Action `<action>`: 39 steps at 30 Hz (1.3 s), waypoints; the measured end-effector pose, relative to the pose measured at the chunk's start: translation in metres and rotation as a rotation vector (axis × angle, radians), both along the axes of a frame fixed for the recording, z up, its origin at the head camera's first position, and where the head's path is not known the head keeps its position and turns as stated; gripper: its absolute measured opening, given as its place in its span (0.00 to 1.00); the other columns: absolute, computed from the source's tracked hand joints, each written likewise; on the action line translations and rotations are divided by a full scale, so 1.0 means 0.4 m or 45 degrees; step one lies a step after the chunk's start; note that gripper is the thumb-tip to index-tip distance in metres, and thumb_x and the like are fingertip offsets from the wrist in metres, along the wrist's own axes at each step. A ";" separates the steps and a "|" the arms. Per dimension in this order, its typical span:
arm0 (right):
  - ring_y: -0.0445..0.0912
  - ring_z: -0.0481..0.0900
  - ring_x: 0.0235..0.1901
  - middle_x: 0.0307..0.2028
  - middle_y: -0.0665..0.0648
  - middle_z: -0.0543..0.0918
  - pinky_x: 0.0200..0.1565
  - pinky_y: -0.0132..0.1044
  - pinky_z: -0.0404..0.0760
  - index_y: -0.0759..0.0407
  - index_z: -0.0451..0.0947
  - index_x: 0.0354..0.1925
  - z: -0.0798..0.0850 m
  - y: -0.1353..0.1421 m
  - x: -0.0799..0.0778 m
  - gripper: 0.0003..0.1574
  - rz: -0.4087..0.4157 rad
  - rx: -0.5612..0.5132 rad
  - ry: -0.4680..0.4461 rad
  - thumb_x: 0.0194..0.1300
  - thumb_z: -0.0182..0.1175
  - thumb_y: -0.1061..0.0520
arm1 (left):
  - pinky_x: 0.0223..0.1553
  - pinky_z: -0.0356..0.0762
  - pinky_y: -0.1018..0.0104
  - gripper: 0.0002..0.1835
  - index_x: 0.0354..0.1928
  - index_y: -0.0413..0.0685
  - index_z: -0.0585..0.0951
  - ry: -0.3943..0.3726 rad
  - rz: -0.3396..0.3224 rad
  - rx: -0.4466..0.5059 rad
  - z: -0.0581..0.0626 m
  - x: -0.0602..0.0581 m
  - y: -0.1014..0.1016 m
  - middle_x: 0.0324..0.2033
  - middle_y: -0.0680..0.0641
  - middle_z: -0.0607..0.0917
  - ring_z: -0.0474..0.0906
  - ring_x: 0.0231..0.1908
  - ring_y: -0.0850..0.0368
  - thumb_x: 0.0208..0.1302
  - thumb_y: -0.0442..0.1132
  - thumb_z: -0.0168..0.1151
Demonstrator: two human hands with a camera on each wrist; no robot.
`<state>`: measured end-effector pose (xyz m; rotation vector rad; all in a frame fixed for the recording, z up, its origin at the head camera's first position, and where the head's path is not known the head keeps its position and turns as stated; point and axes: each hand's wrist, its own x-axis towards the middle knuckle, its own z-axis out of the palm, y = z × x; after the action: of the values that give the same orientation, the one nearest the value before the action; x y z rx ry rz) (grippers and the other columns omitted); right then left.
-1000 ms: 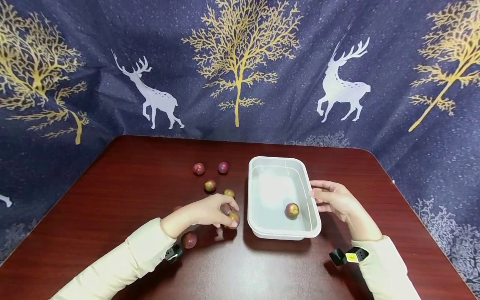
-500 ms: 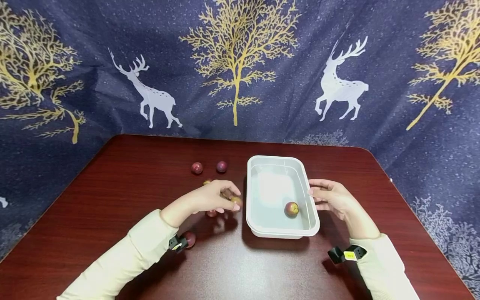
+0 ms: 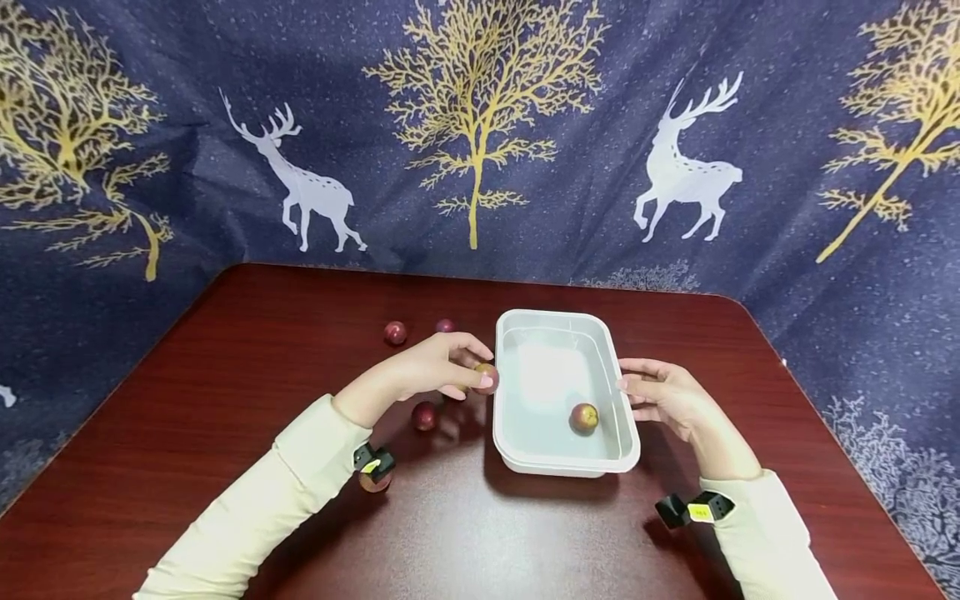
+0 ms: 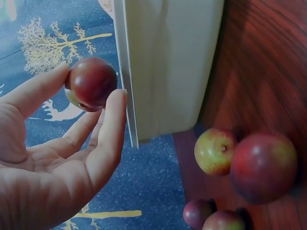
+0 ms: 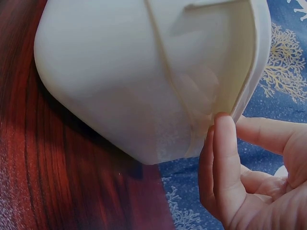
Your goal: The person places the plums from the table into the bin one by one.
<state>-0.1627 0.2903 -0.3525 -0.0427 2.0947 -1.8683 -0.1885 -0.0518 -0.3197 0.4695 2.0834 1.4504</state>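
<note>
My left hand [image 3: 427,367] pinches a reddish plum [image 4: 93,84] between thumb and fingertips. It is raised beside the left rim of a white plastic tub [image 3: 555,463], level with the rim in the left wrist view. One plum [image 3: 584,418] lies inside the tub, toward its near right corner. At the tub's right side, my right hand [image 3: 671,400] grips the rim, with thumb and fingers meeting at the edge in the right wrist view.
On the dark red table [image 3: 300,350], left of the tub, lie several loose plums: a red plum [image 3: 395,332] at the back, a dark plum [image 3: 424,416] below the left hand, and another plum [image 3: 375,481] partly behind the left wrist camera. A patterned blue cloth [image 3: 420,217] hangs behind the table.
My left hand has carried its plum up from low over the table, away from me and slightly right, to the tub's left rim. The right hand and tub hold their place.
</note>
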 end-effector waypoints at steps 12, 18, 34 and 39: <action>0.38 0.83 0.30 0.33 0.44 0.82 0.32 0.33 0.84 0.79 0.52 0.65 -0.011 0.002 0.002 0.36 -0.004 0.003 0.005 0.67 0.54 0.64 | 0.46 0.81 0.52 0.24 0.58 0.37 0.70 -0.011 0.003 0.083 0.016 -0.022 0.071 0.49 0.38 0.80 0.81 0.44 0.51 0.62 0.35 0.62; 0.38 0.83 0.30 0.32 0.44 0.83 0.33 0.34 0.84 0.80 0.51 0.66 -0.012 0.001 0.004 0.37 -0.003 0.003 0.007 0.67 0.54 0.64 | 0.44 0.82 0.58 0.24 0.59 0.39 0.71 -0.045 -0.010 0.058 0.024 -0.028 0.109 0.49 0.39 0.80 0.81 0.44 0.54 0.62 0.35 0.63; 0.38 0.83 0.30 0.33 0.44 0.83 0.32 0.34 0.84 0.80 0.51 0.65 -0.002 -0.002 0.004 0.37 -0.007 -0.007 0.010 0.65 0.54 0.65 | 0.44 0.82 0.58 0.24 0.58 0.38 0.71 -0.071 -0.048 0.039 0.029 -0.045 0.188 0.48 0.40 0.80 0.82 0.45 0.51 0.62 0.36 0.63; 0.38 0.83 0.31 0.34 0.44 0.83 0.33 0.34 0.84 0.81 0.51 0.65 0.001 -0.003 0.006 0.37 0.004 -0.008 0.024 0.66 0.54 0.65 | 0.43 0.83 0.60 0.25 0.59 0.37 0.71 -0.081 -0.077 0.029 0.018 -0.051 0.216 0.46 0.41 0.81 0.83 0.41 0.53 0.62 0.36 0.63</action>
<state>-0.1602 0.2891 -0.3523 -0.0649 2.1003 -1.8795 -0.2087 0.0346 -0.3125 0.4852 1.9884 1.4367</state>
